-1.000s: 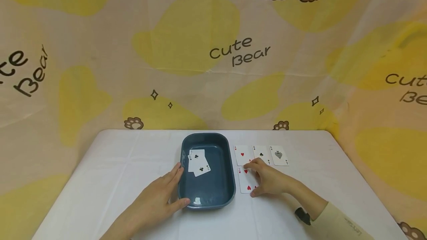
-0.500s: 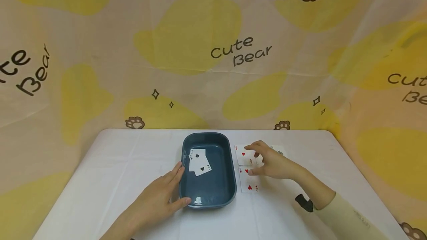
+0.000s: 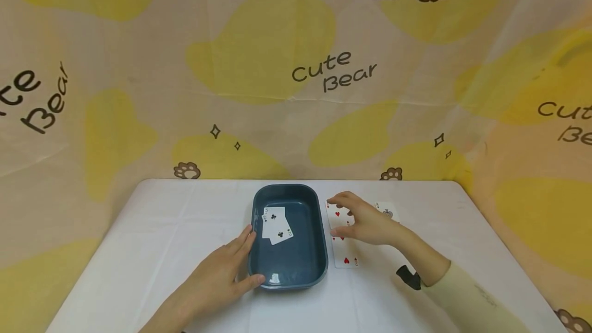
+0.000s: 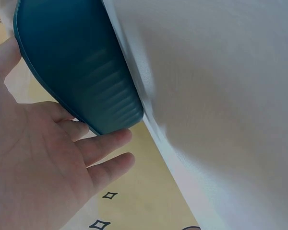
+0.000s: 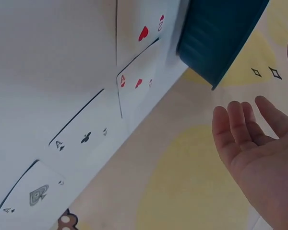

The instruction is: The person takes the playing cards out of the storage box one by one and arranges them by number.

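Observation:
My left hand (image 3: pixel 221 265) lies against the left side of a dark blue tray (image 3: pixel 289 276), fingers fairly straight along its wall and thumb at the near rim. Overlapping club cards (image 3: pixel 276 226) lie face up inside the tray. My right hand (image 3: pixel 370 221) hovers right of the tray, over the ace of hearts (image 3: pixel 337 214) and the upper part of the two of hearts (image 3: pixel 346 260). Its fingers are spread and slightly bent, with nothing between them. The ace of clubs (image 5: pixel 86 138), hidden by that hand in the head view, shows in the right wrist view.
The ace of spades (image 3: pixel 387 213) lies at the right end of the row of aces. Everything stands on a white-covered table (image 3: pixel 152 230). A yellow and beige printed cloth (image 3: pixel 259 55) hangs behind the table's far edge.
My right hand has lifted off the two of hearts and moved away from me, then left over the ace of hearts. The left hand and the tray keep their place.

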`<action>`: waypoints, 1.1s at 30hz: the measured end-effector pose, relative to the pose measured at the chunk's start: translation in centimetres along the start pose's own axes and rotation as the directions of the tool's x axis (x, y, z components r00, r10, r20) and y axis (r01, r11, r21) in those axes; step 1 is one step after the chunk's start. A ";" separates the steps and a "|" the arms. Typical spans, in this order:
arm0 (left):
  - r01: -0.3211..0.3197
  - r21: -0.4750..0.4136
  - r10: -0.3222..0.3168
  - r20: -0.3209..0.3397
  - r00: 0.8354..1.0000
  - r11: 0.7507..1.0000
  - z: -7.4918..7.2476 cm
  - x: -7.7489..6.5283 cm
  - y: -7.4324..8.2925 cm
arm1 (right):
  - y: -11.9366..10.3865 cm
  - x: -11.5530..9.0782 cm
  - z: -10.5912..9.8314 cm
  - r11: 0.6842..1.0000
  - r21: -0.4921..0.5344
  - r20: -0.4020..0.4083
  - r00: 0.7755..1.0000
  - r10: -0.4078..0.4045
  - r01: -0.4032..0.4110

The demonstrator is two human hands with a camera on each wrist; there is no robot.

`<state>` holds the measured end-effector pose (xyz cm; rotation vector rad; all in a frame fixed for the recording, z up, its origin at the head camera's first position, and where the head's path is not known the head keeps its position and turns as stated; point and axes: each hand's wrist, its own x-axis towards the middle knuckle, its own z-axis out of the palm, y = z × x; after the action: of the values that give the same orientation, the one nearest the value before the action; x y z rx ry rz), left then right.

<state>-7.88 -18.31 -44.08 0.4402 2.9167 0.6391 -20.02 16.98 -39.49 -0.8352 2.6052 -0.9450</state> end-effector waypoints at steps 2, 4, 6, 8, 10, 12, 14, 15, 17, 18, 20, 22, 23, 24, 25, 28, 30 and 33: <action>-0.001 0.000 0.001 -0.001 1.000 1.000 0.0 0.0 0.0 | -0.2 0.3 0.2 1.000 0.003 -0.004 1.000 -0.003 0.003; 0.001 0.000 -0.001 -0.001 1.000 1.000 0.0 0.0 0.0 | -0.5 0.6 0.5 1.000 0.006 -0.012 1.000 -0.017 0.017; 0.002 0.004 -0.002 0.000 1.000 1.000 0.0 0.0 0.0 | -0.7 0.9 0.7 0.999 0.008 -0.023 0.999 -0.038 0.038; 0.005 0.005 -0.005 0.001 1.000 1.000 0.0 0.0 0.1 | -0.9 1.3 0.9 0.998 0.007 -0.031 0.998 -0.056 0.056; 0.007 0.007 -0.007 0.001 1.000 1.000 0.0 0.0 0.1 | -1.1 1.6 1.2 0.998 0.015 -0.032 0.997 -0.068 0.069; 0.008 0.006 -0.008 0.001 1.000 1.000 0.0 0.0 0.1 | -1.3 1.9 1.5 0.997 0.028 -0.029 0.997 -0.076 0.076; 0.009 0.006 -0.009 0.002 1.000 1.000 -0.1 0.0 0.1 | -1.5 2.2 1.8 0.996 0.038 -0.025 0.996 -0.083 0.084; 0.010 0.006 -0.010 0.003 1.000 1.000 -0.1 0.0 0.1 | -1.5 2.4 2.0 0.995 0.043 -0.023 0.996 -0.087 0.087; 0.013 0.006 -0.013 0.007 1.000 1.000 -0.1 0.0 0.1 | -1.6 2.7 2.4 0.995 0.039 -0.020 0.995 -0.096 0.096; 0.016 0.005 -0.016 0.009 1.000 1.000 0.0 0.0 0.2 | -1.7 2.9 2.5 0.994 0.033 -0.017 0.995 -0.100 0.101; 0.023 0.006 -0.023 0.014 1.000 1.000 0.0 0.1 0.2 | -1.9 3.2 2.9 0.993 0.020 -0.009 0.994 -0.113 0.113; 0.026 0.010 -0.027 0.013 1.000 1.000 0.1 0.1 0.1 | -2.1 3.5 3.3 0.992 0.004 0.000 0.992 -0.128 0.128; 0.027 0.013 -0.027 0.011 1.000 1.000 0.1 0.2 0.1 | -2.2 3.7 3.5 0.991 -0.003 0.006 0.991 -0.133 0.133; 0.029 0.014 -0.029 0.010 1.000 0.999 0.1 0.2 0.1 | -2.3 3.8 3.7 0.990 -0.006 0.009 0.990 -0.139 0.139; 0.028 0.017 -0.028 0.008 1.000 0.999 0.2 0.2 0.0 | -2.3 3.9 3.9 0.989 -0.011 0.010 0.989 -0.145 0.145; 0.024 0.023 -0.024 0.005 1.000 0.999 0.2 0.3 0.0 | -2.5 4.3 4.5 0.987 -0.019 0.010 0.988 -0.157 0.157; 0.023 0.025 -0.023 0.007 1.000 0.999 0.2 0.3 0.0 | -2.7 4.6 4.9 0.987 -0.020 0.010 0.987 -0.161 0.161; 0.012 0.020 -0.012 0.009 1.000 1.000 0.1 0.4 0.0 | -3.0 5.0 5.4 0.986 -0.014 0.016 0.986 -0.164 0.164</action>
<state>-8.19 -18.13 -44.21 0.4259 2.9178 0.6047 -20.61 9.41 -41.81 -1.0705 2.5650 -0.9578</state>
